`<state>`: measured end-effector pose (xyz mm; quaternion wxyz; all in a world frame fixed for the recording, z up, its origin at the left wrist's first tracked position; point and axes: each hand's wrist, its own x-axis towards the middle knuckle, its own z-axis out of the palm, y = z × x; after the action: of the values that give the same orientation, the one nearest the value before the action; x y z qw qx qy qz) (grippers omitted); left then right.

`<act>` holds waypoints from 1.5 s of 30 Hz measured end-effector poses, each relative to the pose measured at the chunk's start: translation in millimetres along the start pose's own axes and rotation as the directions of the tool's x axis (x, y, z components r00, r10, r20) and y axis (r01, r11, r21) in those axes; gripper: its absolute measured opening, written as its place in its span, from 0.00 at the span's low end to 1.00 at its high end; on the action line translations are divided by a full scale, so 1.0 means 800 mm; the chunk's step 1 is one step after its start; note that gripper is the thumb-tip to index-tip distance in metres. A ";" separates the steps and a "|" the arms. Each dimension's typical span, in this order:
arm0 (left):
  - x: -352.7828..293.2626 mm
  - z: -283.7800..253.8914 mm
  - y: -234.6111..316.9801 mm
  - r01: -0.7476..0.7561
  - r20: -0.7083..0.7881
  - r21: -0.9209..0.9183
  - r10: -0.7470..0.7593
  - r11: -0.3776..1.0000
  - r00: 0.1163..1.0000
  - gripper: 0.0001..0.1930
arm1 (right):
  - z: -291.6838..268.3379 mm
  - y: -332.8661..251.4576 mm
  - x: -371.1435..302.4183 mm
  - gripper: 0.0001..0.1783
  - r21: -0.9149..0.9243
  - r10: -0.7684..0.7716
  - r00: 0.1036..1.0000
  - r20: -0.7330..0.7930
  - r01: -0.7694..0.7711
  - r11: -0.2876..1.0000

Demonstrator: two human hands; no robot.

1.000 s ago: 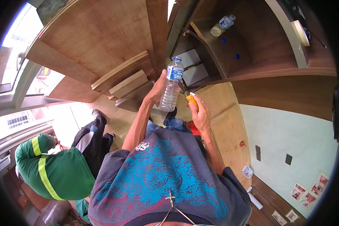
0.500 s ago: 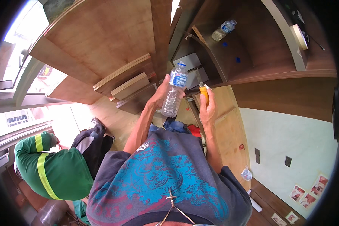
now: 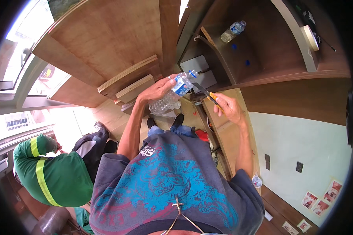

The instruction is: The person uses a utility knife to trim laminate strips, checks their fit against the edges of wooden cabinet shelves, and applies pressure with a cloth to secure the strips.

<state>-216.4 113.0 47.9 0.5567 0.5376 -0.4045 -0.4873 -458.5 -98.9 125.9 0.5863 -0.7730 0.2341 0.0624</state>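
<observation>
My left hand [image 3: 157, 90] is wrapped round a clear plastic water bottle [image 3: 181, 86] with a blue label. The bottle lies tilted, its open-looking neck pointing up and to the right and its base down to the left. In my right hand [image 3: 230, 109] is a yellow utility knife [image 3: 213, 96], gripped by the handle. Its dark blade is out and points left toward the bottle's upper part, close to the label. Whether the blade touches the plastic I cannot tell.
A second water bottle [image 3: 233, 31] lies in the dark wooden cabinet [image 3: 270, 43] at the upper right. Stacked boards [image 3: 135, 88] lean left of my hands. A person in a green top [image 3: 62, 176] bends at the left. A tape roll [image 3: 310, 38] sits at the far right.
The bottle has gone from nearly upright to tilted, its neck swung right. My right hand has turned the knife, and its blade now shows extended toward the bottle.
</observation>
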 end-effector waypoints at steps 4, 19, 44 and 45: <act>-0.004 -0.002 0.018 0.011 0.057 0.032 -0.013 0.999 0.998 0.32 | -0.022 -0.020 0.001 0.25 -0.136 -0.002 0.997 0.075 0.012 0.991; -0.010 -0.006 0.032 0.074 0.137 0.117 -0.090 0.990 0.987 0.33 | -0.023 -0.046 0.018 0.23 -0.294 0.069 0.976 0.208 -0.005 0.956; 0.004 -0.017 -0.008 -0.010 0.061 0.370 -0.014 0.929 0.998 0.29 | -0.060 -0.004 0.114 0.31 -0.144 0.357 0.632 0.688 -0.363 0.921; 0.004 -0.019 -0.009 0.010 0.063 0.343 -0.033 0.939 0.997 0.29 | -0.059 -0.007 0.119 0.31 -0.164 0.365 0.628 0.687 -0.356 0.920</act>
<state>-202.0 113.7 38.9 0.4354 0.6137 -0.4958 -0.4336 -380.8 -169.4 110.0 0.6014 -0.6301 0.1413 0.4705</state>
